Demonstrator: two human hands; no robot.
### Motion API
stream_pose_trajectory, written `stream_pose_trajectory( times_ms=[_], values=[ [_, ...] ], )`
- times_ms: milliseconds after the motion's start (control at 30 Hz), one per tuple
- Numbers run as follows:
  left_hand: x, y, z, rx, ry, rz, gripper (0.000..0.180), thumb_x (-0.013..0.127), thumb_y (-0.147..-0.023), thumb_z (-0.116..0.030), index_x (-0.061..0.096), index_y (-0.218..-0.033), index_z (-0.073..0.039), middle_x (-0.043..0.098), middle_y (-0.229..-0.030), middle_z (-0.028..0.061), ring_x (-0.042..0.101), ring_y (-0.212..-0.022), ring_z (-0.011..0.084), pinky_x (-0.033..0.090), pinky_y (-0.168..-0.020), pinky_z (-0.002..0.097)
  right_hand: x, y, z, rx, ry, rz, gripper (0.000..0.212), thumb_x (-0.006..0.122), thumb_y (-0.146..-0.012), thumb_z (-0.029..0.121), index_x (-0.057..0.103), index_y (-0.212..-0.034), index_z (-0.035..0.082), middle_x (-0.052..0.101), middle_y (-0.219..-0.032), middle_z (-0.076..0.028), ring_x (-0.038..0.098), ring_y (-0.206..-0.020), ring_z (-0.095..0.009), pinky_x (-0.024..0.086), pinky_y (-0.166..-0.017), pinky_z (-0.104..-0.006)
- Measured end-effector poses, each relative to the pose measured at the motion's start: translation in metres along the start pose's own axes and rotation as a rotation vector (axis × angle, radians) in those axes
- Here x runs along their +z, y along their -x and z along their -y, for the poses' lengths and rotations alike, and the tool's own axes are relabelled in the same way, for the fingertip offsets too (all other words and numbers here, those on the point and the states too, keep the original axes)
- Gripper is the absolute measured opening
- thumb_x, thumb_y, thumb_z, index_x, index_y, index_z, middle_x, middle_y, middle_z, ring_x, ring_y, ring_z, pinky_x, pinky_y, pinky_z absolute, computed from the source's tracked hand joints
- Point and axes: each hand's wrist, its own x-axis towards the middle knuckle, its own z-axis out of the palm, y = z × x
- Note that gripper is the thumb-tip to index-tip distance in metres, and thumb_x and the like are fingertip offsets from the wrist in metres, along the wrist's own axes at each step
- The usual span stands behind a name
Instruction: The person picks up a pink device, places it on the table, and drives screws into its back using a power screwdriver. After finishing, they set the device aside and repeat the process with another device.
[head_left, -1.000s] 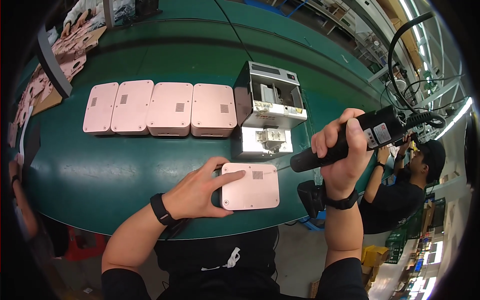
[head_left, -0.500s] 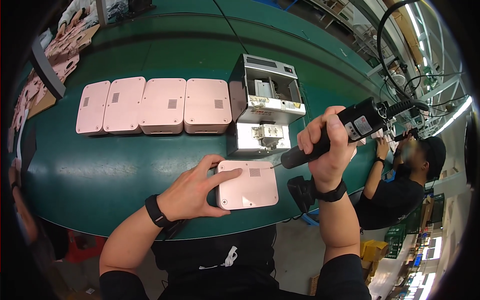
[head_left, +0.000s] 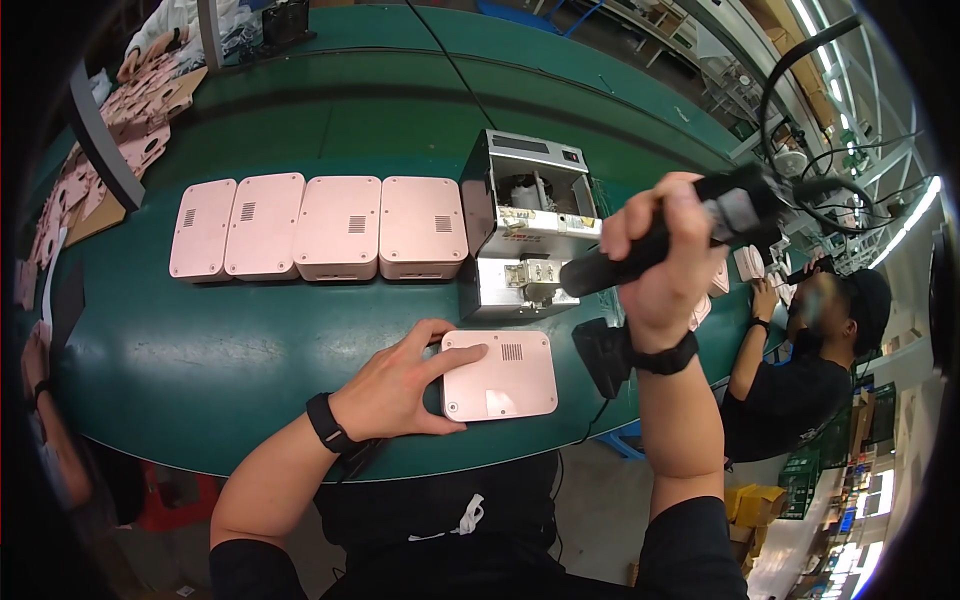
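My left hand (head_left: 395, 385) grips the left side of a pink plastic casing (head_left: 520, 380), its index finger lying on the top face and its thumb at the near edge. The casing lies flat on the table, with a slotted vent and screw holes facing up. My right hand (head_left: 665, 270) is wrapped round a black electric screwdriver (head_left: 625, 258), tilted with its nose down to the left. That nose is by the front block of a metal screw feeder (head_left: 530, 232); I cannot make out the bit. A black cord (head_left: 770, 110) runs up from the screwdriver's back end.
Several similar pink casings (head_left: 340, 225) stand in a row left of the feeder on the green table (head_left: 250, 370). Pink parts (head_left: 110, 150) are heaped at the far left, near a grey post (head_left: 105, 140). A co-worker (head_left: 800, 370) works on the right; another person's arm (head_left: 45, 400) shows at the left.
My right hand has lifted the screwdriver off the casing's far right corner and brought it up to the feeder's front. My left hand keeps its hold on the casing.
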Motion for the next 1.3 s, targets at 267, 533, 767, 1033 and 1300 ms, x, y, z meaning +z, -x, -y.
stream_pose_trajectory(
  times_ms=[267, 533, 767, 1033, 1300],
  values=[
    [-0.001, 0.002, 0.000, -0.032, -0.007, 0.024, 0.083, 0.090, -0.065, -0.033, 0.057, -0.140, -0.021, 0.044, -0.136, 0.0148, 0.055, -0.122, 0.0365, 0.052, -0.100, 0.0429, 0.013, 0.022, -0.003, 0.100, -0.029, 0.068, 0.021, 0.053, -0.098, 0.026, 0.050, -0.101, 0.005, 0.050, -0.063, -0.008, 0.048, -0.048, -0.018, 0.044, -0.051, -0.0348],
    [0.000, 0.000, -0.001, -0.032, -0.033, 0.029, 0.083, 0.090, -0.065, -0.035, 0.056, -0.140, -0.022, 0.044, -0.136, 0.0161, 0.055, -0.120, 0.0376, 0.052, -0.098, 0.0432, 0.026, 0.029, -0.017, 0.121, -0.014, 0.203, 0.018, 0.055, -0.096, 0.021, 0.049, -0.101, 0.004, 0.050, -0.063, -0.008, 0.049, -0.048, -0.018, 0.044, -0.049, -0.0342],
    [0.002, 0.004, 0.000, 0.001, -0.079, 0.007, 0.087, 0.090, -0.066, -0.033, 0.051, -0.143, -0.024, 0.041, -0.138, 0.0163, 0.061, -0.110, 0.0388, 0.055, -0.092, 0.0458, 0.034, 0.030, -0.025, 0.171, 0.012, 0.213, 0.017, 0.058, -0.094, 0.016, 0.048, -0.099, 0.002, 0.051, -0.064, -0.009, 0.048, -0.047, -0.017, 0.042, -0.046, -0.0331],
    [0.000, 0.002, 0.000, -0.023, -0.045, 0.028, 0.084, 0.089, -0.067, -0.039, 0.053, -0.142, -0.023, 0.043, -0.136, 0.0173, 0.057, -0.117, 0.0386, 0.054, -0.096, 0.0446, 0.031, 0.032, -0.024, 0.183, -0.048, 0.214, 0.018, 0.059, -0.093, 0.016, 0.049, -0.095, 0.002, 0.051, -0.063, -0.009, 0.048, -0.046, -0.017, 0.042, -0.045, -0.0323],
    [0.002, 0.002, -0.003, -0.030, -0.052, 0.027, 0.083, 0.089, -0.067, -0.038, 0.054, -0.141, -0.023, 0.043, -0.136, 0.0167, 0.057, -0.117, 0.0388, 0.053, -0.096, 0.0442, 0.034, 0.027, -0.024, 0.200, 0.007, 0.212, 0.018, 0.059, -0.093, 0.016, 0.050, -0.098, 0.002, 0.052, -0.062, -0.009, 0.049, -0.046, -0.017, 0.043, -0.045, -0.0325]
  ],
)
